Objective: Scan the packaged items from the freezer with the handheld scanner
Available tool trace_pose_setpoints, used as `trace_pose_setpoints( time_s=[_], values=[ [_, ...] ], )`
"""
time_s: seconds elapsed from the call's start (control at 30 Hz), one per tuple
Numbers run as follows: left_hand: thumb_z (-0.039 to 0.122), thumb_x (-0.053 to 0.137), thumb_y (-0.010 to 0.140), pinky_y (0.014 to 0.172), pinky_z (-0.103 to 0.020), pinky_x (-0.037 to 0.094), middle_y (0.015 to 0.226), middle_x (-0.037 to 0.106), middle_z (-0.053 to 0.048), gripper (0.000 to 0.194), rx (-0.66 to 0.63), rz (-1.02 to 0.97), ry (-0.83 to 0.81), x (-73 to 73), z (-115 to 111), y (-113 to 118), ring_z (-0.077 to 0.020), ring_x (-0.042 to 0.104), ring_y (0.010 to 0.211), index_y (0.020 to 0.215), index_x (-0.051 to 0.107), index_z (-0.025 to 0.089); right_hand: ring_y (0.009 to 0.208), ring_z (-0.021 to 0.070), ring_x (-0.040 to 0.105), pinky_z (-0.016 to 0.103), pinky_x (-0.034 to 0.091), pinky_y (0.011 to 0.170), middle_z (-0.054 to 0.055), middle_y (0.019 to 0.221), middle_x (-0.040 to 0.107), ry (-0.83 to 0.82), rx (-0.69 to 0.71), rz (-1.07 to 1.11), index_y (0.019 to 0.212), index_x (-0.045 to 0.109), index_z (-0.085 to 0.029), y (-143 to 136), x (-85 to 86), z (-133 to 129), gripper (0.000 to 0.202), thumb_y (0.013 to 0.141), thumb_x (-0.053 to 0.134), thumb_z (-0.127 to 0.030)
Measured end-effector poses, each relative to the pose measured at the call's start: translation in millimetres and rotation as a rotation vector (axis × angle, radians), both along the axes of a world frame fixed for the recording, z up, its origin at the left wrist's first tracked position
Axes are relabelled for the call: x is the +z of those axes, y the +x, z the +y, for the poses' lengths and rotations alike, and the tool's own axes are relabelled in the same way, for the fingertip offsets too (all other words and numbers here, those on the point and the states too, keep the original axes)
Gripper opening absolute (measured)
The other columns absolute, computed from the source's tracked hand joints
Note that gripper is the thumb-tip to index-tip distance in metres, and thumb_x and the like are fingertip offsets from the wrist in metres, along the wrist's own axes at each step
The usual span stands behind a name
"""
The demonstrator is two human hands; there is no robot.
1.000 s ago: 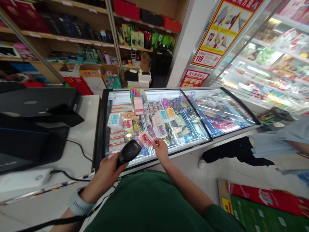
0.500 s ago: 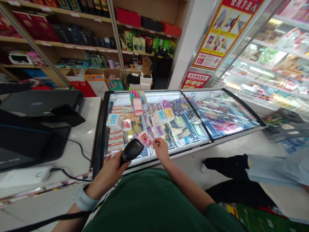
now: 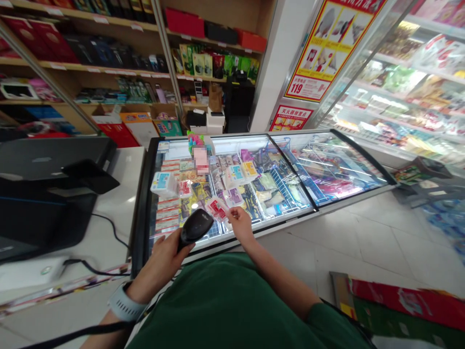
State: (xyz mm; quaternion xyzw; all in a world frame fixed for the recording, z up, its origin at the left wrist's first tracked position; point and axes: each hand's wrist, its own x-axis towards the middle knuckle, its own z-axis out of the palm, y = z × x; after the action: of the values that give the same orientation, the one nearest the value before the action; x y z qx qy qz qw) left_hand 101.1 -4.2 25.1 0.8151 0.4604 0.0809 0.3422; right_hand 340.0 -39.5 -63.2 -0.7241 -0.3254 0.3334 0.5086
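My left hand (image 3: 167, 259) is wrapped round a black barcode scanner (image 3: 196, 227), held above the near edge of the freezer. Between the fingertips of my right hand (image 3: 240, 224) is the edge of a small clear pack with a red label (image 3: 217, 208). The scanner's head points toward this pack, close by its left side. On the glass lid lie a pack with a purple label (image 3: 233, 197), another red-labelled pack (image 3: 185, 188), a white pack with a blue label (image 3: 164, 183), and blue- and yellow-labelled packs (image 3: 235, 173) (image 3: 249, 169).
The glass-topped freezer (image 3: 238, 236) stretches across in front of me. At left, a counter (image 3: 125, 189) bears a black machine (image 3: 39, 213) and a cable. Shelves of goods (image 3: 105, 70) stand behind. Red and green boxes (image 3: 407, 300) are on the floor at lower right.
The person at the right has gone out of view. My view has shifted slightly to the right. Both hands keep their hold on the scanner and the red-labelled pack.
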Motion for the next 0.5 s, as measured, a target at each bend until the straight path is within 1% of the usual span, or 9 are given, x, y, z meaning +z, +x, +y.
trace_pose_setpoints(
  time_s=[0.13,0.23,0.4,0.5],
  values=[
    [0.049,0.048,0.084,0.084,-0.038,0.047,0.098,0.071,-0.01,0.035,0.039,0.009,-0.001,-3.1,5.3,-2.4,-0.0299,0.065,0.099,0.102,0.056,0.02,0.056,0.0129,0.062,0.022,0.044,0.048,-0.001,0.069,0.066,0.009,-0.12,0.224,0.087,0.064,-0.018,19.1,-5.4,4.2,0.029,0.072,0.068,-0.042],
    [0.05,0.048,0.084,0.079,-0.035,0.049,0.101,0.072,-0.01,0.038,0.075,0.043,0.002,-7.3,9.7,-8.6,-0.0302,0.065,0.101,0.105,0.057,0.02,0.053,0.0117,0.061,0.02,0.042,0.045,-0.001,0.066,0.066,0.005,-0.221,0.336,0.087,0.065,-0.016,34.5,-8.6,8.7,0.033,0.069,0.072,-0.042],
    [0.052,0.047,0.084,0.074,-0.033,0.049,0.093,0.073,-0.007,0.042,0.131,0.085,0.009,-15.8,13.7,-19.3,-0.0292,0.069,0.094,0.11,0.057,0.02,0.05,0.011,0.061,0.019,0.042,0.042,-0.001,0.065,0.065,-0.032,-0.295,0.344,0.087,0.064,-0.015,50.1,-20.9,19.3,0.032,0.068,0.074,-0.039],
    [0.054,0.047,0.084,0.074,-0.032,0.05,0.093,0.074,-0.006,0.044,0.14,0.061,0.013,-18.9,14.9,-23.1,-0.0288,0.069,0.094,0.111,0.057,0.02,0.05,0.0115,0.061,0.02,0.044,0.042,0.0,0.066,0.065,-0.059,-0.321,0.332,0.086,0.062,-0.016,54.1,-29.7,24.4,0.032,0.069,0.074,-0.039]
  ],
)
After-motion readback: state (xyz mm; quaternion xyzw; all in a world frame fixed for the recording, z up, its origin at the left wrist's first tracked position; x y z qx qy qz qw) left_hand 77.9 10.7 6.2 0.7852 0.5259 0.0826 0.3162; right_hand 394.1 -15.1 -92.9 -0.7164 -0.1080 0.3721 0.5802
